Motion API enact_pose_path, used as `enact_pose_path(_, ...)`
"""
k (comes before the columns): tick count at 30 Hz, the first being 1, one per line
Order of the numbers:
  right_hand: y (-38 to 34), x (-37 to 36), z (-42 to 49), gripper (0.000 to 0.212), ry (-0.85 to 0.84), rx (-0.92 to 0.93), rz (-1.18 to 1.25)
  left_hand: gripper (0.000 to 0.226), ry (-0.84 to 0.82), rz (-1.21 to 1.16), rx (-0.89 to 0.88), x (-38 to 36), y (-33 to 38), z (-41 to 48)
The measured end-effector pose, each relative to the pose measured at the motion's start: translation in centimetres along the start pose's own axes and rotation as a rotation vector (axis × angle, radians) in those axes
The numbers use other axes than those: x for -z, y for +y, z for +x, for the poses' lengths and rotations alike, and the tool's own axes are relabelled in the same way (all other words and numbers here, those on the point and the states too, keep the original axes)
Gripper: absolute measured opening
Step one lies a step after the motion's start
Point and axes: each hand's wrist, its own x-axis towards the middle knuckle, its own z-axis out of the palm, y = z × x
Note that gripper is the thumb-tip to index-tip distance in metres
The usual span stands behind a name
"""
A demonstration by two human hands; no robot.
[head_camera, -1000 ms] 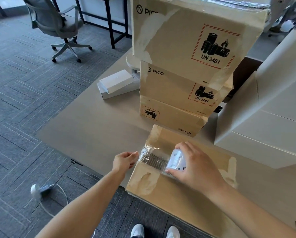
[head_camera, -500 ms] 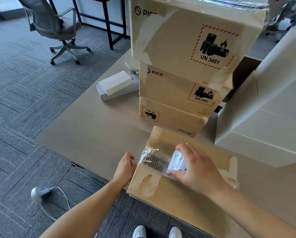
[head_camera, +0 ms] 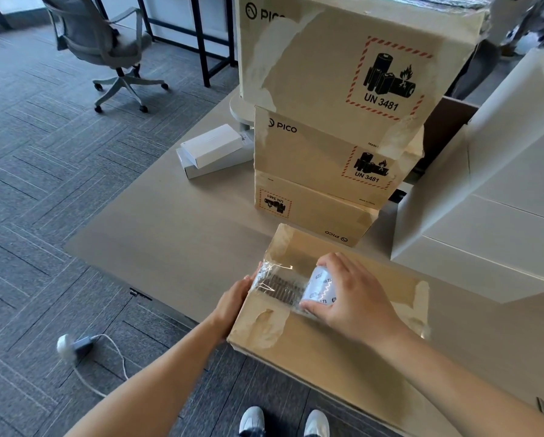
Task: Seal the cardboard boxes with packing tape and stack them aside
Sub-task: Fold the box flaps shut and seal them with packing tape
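A flat cardboard box (head_camera: 321,351) lies at the table's near edge, its top flaps closed. My right hand (head_camera: 355,298) grips a roll of clear packing tape (head_camera: 319,287) on top of the box. A strip of clear tape (head_camera: 280,279) runs from the roll to the box's left end. My left hand (head_camera: 232,304) presses against the box's left side where the tape end folds over. Behind it stands a stack of three taped cardboard boxes (head_camera: 333,159) with PICO and UN 3481 marks.
The table (head_camera: 176,228) holds two small white boxes (head_camera: 212,149) at the back left and large white cartons (head_camera: 491,190) on the right. An office chair (head_camera: 106,48) stands on the carpet at the far left. A white charger with cable (head_camera: 75,345) lies on the floor.
My left hand moved right from open air to the box's left side and now presses there. The right hand with the tape roll stayed in place.
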Motion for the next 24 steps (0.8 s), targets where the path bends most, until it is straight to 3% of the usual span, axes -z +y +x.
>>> enact_pose_path(7,0.1,0.2,0.2,0.059,0.02,0.028,0.008,0.028,0.092,0.089,0.147,-0.6,0.5,-0.4)
enact_pose_path(9,0.1,0.1,0.3,0.059,0.033,0.033,0.007,0.02,0.17,0.151,0.1,-0.6,1.5,-0.7)
enact_pose_path(12,0.2,0.1,0.3,0.061,0.027,0.033,0.019,0.068,0.174,0.24,-0.15,-0.3,2.5,-1.2)
enact_pose_path(14,0.2,0.1,0.4,0.061,0.021,0.032,0.028,0.087,0.027,0.407,-0.358,-0.8,2.7,-1.7)
enact_pose_path(16,0.3,0.1,0.3,0.061,0.021,0.033,0.036,0.101,-0.059,0.7,-0.455,-1.5,2.7,-2.4)
enact_pose_path(20,0.4,0.1,0.2,0.061,0.032,0.027,0.061,0.125,0.034,1.404,-0.599,-1.6,1.8,-2.9)
enact_pose_path(24,0.5,0.0,0.1,0.061,0.056,0.03,0.055,0.128,0.172,1.751,-0.725,-2.1,1.7,-3.4)
